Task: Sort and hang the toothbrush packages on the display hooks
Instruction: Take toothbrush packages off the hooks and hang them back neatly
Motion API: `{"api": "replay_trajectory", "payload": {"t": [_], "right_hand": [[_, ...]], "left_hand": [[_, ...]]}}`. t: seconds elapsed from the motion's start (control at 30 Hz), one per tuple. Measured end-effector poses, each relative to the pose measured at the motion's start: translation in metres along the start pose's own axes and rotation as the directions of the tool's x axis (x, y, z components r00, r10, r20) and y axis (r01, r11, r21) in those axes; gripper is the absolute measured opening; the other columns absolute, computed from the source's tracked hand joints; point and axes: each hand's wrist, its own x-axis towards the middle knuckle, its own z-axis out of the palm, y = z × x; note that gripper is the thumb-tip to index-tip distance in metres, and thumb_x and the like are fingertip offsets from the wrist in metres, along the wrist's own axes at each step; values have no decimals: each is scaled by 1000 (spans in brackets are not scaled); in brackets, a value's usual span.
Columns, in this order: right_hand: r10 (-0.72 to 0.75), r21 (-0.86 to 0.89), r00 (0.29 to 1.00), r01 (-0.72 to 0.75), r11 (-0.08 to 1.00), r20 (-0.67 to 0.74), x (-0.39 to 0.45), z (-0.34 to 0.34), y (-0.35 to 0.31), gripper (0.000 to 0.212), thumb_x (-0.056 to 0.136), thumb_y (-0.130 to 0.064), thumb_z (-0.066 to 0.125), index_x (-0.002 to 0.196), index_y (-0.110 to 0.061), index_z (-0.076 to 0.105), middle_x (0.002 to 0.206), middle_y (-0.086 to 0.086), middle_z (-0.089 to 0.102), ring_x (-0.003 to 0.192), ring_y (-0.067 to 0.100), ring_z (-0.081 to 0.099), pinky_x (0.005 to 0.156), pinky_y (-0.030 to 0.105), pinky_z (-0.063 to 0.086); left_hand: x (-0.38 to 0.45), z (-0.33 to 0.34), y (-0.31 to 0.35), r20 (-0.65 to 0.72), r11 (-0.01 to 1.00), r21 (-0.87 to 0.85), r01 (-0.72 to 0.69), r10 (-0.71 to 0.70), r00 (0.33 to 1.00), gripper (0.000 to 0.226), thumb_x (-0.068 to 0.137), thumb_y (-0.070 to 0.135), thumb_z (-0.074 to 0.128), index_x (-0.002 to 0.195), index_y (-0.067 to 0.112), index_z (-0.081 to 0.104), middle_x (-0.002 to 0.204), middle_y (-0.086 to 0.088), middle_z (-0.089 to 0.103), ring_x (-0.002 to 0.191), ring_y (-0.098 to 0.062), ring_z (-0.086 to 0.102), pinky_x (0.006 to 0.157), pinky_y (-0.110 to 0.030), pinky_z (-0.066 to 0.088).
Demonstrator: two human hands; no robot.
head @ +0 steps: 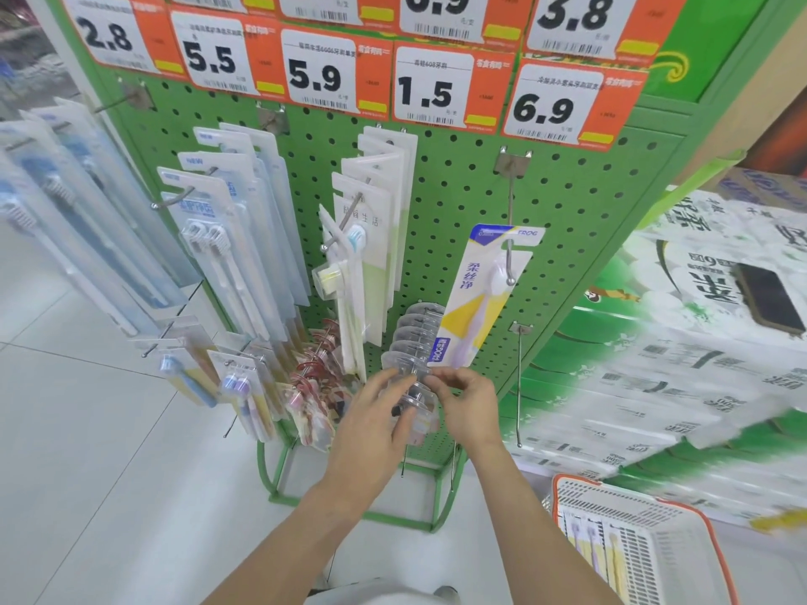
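Note:
A green pegboard rack carries toothbrush packages on metal hooks. One package with a blue-and-yellow card and a lilac brush hangs alone on a long hook under the 6.9 price tag. Below it a row of clear blister packages sits on a lower hook. My left hand touches the front of that row with its fingers spread over the clear plastic. My right hand pinches the front clear package at its top edge. Whether that package is on or off the hook is hidden by my fingers.
More packages hang at the left and middle of the rack. An empty hook sticks out at lower right. An orange-rimmed basket with several packages stands on the floor at right, beside stacked tissue cartons with a phone on top.

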Motion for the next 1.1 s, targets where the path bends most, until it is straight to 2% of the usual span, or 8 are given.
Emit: {"api": "replay_trajectory", "payload": {"t": [0.13, 0.27, 0.43, 0.53, 0.73, 0.83, 0.93, 1.1], "right_hand": [[-8, 62, 1000, 6, 998, 29, 2, 0, 4, 14, 86, -12, 79, 84, -25, 77, 83, -7, 77, 83, 10, 72, 77, 20, 56], [-29, 100, 996, 21, 995, 83, 3, -3, 5, 23, 86, -5, 77, 83, -28, 77, 85, -8, 78, 81, 8, 73, 80, 21, 58], [-10, 154, 986, -16, 988, 167, 6, -5, 7, 26, 88, 1, 72, 86, -24, 76, 81, -17, 77, 80, -1, 72, 78, 14, 54], [-18, 174, 974, -21, 984, 224, 6, -4, 10, 25, 90, 3, 69, 89, -21, 77, 87, -12, 78, 83, 5, 73, 84, 26, 58], [-19, 185, 959, -35, 982, 283, 6, -3, 13, 25, 91, 3, 68, 90, -20, 78, 92, -5, 79, 87, 11, 73, 88, 31, 59], [-11, 204, 953, -53, 978, 301, 4, -4, 11, 28, 90, 5, 67, 87, -21, 77, 87, -8, 79, 83, 7, 73, 82, 25, 58], [10, 247, 959, -82, 965, 282, 4, -3, 12, 23, 89, 5, 69, 91, -16, 78, 92, -1, 79, 85, 13, 74, 82, 30, 60], [56, 293, 971, -124, 948, 231, -1, -5, 12, 17, 96, -4, 63, 100, -15, 76, 97, -1, 79, 92, 17, 75, 75, 24, 59]], "left_hand": [[-7, 3, -1, -8, 999, -21, 34, -34, 999, 45, 101, 29, 57, 145, 31, 51, 150, 15, 42, 136, 1, 39, 110, -17, 28], [-17, 5, -3, -136, 982, -154, 107, -128, 982, 36, 102, 24, 52, 137, 21, 58, 140, 12, 51, 133, 0, 43, 109, -10, 28], [-18, 8, -26, -172, 874, -336, 352, -424, 889, 28, 104, 12, 49, 126, 14, 65, 124, 6, 62, 120, -13, 56, 109, -36, 43], [-9, 9, -41, -146, 819, -390, 422, -507, 849, 28, 103, 11, 50, 127, 13, 65, 122, 4, 65, 118, -16, 60, 109, -42, 46], [4, 8, -39, -112, 873, -325, 364, -418, 902, 33, 104, 6, 46, 130, 12, 64, 121, 9, 66, 114, -10, 60, 99, -19, 40], [8, 7, -37, -45, 878, -356, 320, -358, 933, 32, 100, 1, 51, 117, 21, 69, 110, 10, 74, 104, -8, 68, 94, -26, 52], [9, 6, -38, -57, 877, -341, 338, -378, 924, 26, 96, 1, 58, 105, 21, 72, 96, 11, 76, 91, -5, 70, 88, -31, 57], [3, 3, -34, -134, 893, -321, 317, -374, 918, 18, 97, 5, 61, 104, 16, 73, 91, 11, 75, 82, 2, 68, 76, -13, 52]]}}
